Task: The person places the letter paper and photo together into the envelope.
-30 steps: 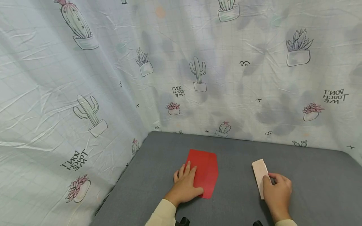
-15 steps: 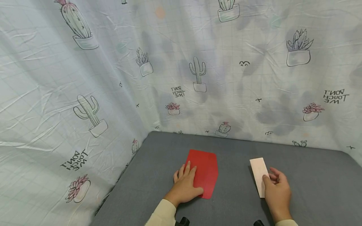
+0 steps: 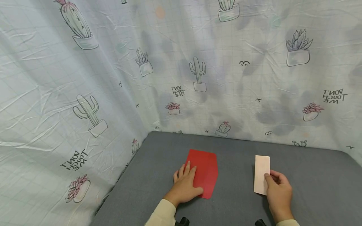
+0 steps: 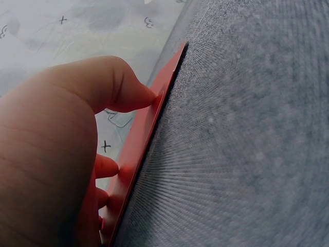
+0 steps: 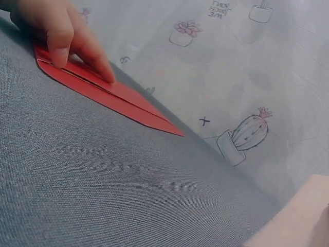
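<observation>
A red envelope [image 3: 205, 172] lies flat on the grey tabletop near the middle of the head view. My left hand [image 3: 184, 186] rests on its left and near side, fingers spread, thumb at the near edge. In the right wrist view, the opening of the envelope [image 5: 126, 105] shows as a slit, with the flap laid out towards the camera. Off to the right, my right hand [image 3: 280, 194] pinches a pale folded paper [image 3: 261, 172] by its right edge, thumb on top and fingertips partly hidden behind. One corner of this paper [image 5: 295, 224] enters the right wrist view.
Grey cloth covers the table [image 3: 234, 194]. A pale curtain [image 3: 226, 78] with cactus drawings hangs along the back and left edges. Dark strap or camera parts [image 3: 184, 221] show by the wrists at the bottom.
The folded paper has turned from a leftward slant to nearly upright in the head view, its broad face now showing more. The left hand and envelope stay still.
</observation>
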Action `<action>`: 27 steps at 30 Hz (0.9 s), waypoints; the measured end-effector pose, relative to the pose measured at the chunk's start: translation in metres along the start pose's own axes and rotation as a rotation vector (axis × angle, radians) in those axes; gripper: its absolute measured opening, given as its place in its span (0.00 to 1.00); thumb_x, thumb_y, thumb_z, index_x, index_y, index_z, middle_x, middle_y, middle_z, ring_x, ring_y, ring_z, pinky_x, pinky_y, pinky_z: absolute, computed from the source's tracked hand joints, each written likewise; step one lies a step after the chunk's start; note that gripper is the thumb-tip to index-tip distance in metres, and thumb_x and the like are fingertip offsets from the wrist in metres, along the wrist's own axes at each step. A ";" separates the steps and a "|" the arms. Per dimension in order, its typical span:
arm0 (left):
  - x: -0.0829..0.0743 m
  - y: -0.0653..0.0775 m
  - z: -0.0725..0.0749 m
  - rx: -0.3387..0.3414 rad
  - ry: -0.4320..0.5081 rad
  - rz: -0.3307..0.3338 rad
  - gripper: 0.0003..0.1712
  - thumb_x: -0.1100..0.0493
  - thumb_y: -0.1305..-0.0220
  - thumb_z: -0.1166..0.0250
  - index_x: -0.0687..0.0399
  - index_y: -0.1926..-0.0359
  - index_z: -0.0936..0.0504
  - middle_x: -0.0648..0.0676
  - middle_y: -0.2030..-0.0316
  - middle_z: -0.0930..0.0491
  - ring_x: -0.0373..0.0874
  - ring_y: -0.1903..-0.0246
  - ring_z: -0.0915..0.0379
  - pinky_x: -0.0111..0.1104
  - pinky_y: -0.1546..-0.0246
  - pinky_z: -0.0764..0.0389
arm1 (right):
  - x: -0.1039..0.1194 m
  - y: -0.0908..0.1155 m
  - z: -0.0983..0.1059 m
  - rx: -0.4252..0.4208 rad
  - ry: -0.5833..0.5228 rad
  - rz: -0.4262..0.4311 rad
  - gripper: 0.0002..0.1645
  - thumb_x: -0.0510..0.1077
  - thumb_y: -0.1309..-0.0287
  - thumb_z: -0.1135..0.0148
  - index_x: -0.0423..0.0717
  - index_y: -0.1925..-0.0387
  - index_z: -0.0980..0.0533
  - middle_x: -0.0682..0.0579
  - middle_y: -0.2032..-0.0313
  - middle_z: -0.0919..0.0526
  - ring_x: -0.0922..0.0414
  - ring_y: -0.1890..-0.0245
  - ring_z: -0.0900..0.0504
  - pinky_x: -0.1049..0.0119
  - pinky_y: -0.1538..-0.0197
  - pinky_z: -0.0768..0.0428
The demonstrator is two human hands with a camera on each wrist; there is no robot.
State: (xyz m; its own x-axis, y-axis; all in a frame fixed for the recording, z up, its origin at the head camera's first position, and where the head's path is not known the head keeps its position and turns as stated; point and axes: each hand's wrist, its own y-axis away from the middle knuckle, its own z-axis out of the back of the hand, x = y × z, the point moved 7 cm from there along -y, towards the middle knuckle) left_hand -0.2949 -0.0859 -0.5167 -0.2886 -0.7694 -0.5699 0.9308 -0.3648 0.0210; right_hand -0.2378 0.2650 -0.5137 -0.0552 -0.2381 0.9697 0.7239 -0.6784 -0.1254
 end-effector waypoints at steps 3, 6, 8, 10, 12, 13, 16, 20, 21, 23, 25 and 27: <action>-0.001 0.001 0.001 -0.002 0.012 0.000 0.56 0.47 0.47 0.36 0.58 0.16 0.37 0.63 0.14 0.55 0.64 0.17 0.63 0.67 0.27 0.59 | -0.002 -0.001 -0.001 0.006 -0.018 -0.010 0.15 0.36 0.24 0.38 0.28 0.44 0.20 0.52 0.63 0.22 0.65 0.66 0.27 0.78 0.68 0.28; -0.001 0.000 0.001 -0.002 0.016 0.002 0.56 0.48 0.47 0.37 0.58 0.16 0.37 0.62 0.14 0.55 0.64 0.17 0.63 0.68 0.28 0.59 | -0.003 -0.001 -0.001 0.012 -0.053 -0.024 0.14 0.35 0.25 0.38 0.28 0.45 0.21 0.56 0.65 0.22 0.67 0.68 0.25 0.78 0.69 0.26; 0.000 0.000 0.000 0.002 0.018 0.006 0.56 0.47 0.46 0.37 0.57 0.15 0.37 0.62 0.14 0.56 0.63 0.17 0.63 0.67 0.27 0.60 | -0.003 -0.001 -0.002 0.022 -0.083 -0.031 0.13 0.34 0.26 0.39 0.28 0.46 0.21 0.59 0.68 0.21 0.68 0.71 0.24 0.77 0.70 0.24; 0.001 -0.001 -0.001 0.004 0.018 0.008 0.55 0.47 0.46 0.38 0.56 0.15 0.37 0.61 0.14 0.56 0.63 0.17 0.64 0.67 0.27 0.60 | -0.003 -0.001 -0.002 0.031 -0.112 -0.041 0.13 0.33 0.26 0.39 0.28 0.46 0.21 0.62 0.70 0.20 0.68 0.73 0.22 0.77 0.71 0.23; 0.002 -0.001 -0.001 0.007 0.022 0.011 0.55 0.47 0.45 0.38 0.56 0.15 0.38 0.61 0.13 0.56 0.62 0.17 0.65 0.67 0.27 0.60 | -0.004 -0.001 -0.003 0.043 -0.133 -0.052 0.13 0.33 0.26 0.39 0.27 0.46 0.22 0.64 0.71 0.19 0.68 0.74 0.21 0.76 0.72 0.22; 0.003 -0.001 -0.001 0.007 0.024 0.011 0.55 0.47 0.45 0.38 0.56 0.15 0.38 0.61 0.13 0.57 0.62 0.17 0.65 0.67 0.27 0.60 | -0.004 -0.001 -0.004 0.048 -0.142 -0.059 0.13 0.33 0.27 0.38 0.27 0.46 0.22 0.64 0.72 0.18 0.68 0.74 0.20 0.75 0.72 0.21; 0.004 -0.002 -0.002 0.005 0.030 0.010 0.55 0.47 0.45 0.38 0.56 0.15 0.38 0.61 0.14 0.56 0.62 0.17 0.65 0.67 0.27 0.60 | -0.004 -0.001 -0.006 0.064 -0.170 -0.084 0.13 0.32 0.27 0.38 0.28 0.46 0.22 0.65 0.72 0.18 0.68 0.75 0.18 0.74 0.72 0.19; 0.004 -0.002 -0.002 0.001 0.035 0.009 0.55 0.47 0.46 0.39 0.56 0.15 0.37 0.61 0.14 0.56 0.62 0.17 0.65 0.67 0.27 0.61 | -0.005 -0.001 -0.009 0.091 -0.204 -0.101 0.14 0.30 0.28 0.37 0.26 0.45 0.23 0.62 0.72 0.17 0.67 0.75 0.17 0.72 0.74 0.18; 0.004 -0.002 -0.002 0.001 0.035 0.008 0.55 0.47 0.46 0.39 0.56 0.15 0.37 0.61 0.14 0.56 0.62 0.17 0.65 0.68 0.27 0.60 | -0.005 -0.001 -0.009 0.095 -0.215 -0.107 0.14 0.30 0.28 0.37 0.26 0.45 0.23 0.62 0.72 0.17 0.67 0.75 0.17 0.72 0.74 0.18; 0.005 -0.003 -0.003 0.000 0.034 0.008 0.55 0.47 0.46 0.39 0.56 0.15 0.37 0.61 0.14 0.56 0.62 0.17 0.64 0.67 0.27 0.60 | -0.006 -0.001 -0.010 0.105 -0.209 -0.108 0.14 0.30 0.28 0.37 0.26 0.45 0.24 0.61 0.72 0.17 0.66 0.75 0.17 0.71 0.74 0.17; 0.005 -0.004 -0.003 0.000 0.032 0.008 0.55 0.47 0.45 0.39 0.56 0.15 0.37 0.61 0.14 0.56 0.62 0.17 0.64 0.67 0.27 0.60 | -0.006 -0.001 -0.010 0.104 -0.205 -0.112 0.13 0.30 0.29 0.36 0.27 0.46 0.23 0.60 0.71 0.17 0.66 0.74 0.16 0.71 0.73 0.17; 0.005 -0.004 -0.003 0.001 0.028 0.009 0.55 0.46 0.45 0.39 0.56 0.15 0.37 0.61 0.14 0.56 0.62 0.17 0.64 0.67 0.27 0.60 | -0.007 -0.002 -0.011 0.108 -0.192 -0.109 0.13 0.30 0.29 0.36 0.28 0.46 0.23 0.60 0.71 0.17 0.66 0.74 0.16 0.71 0.73 0.16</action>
State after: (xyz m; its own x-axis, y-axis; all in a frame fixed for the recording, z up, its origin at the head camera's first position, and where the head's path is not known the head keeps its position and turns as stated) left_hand -0.2995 -0.0866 -0.5225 -0.2738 -0.7577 -0.5924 0.9332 -0.3583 0.0270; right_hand -0.2462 0.2602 -0.5227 -0.0129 -0.0244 0.9996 0.7908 -0.6121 -0.0047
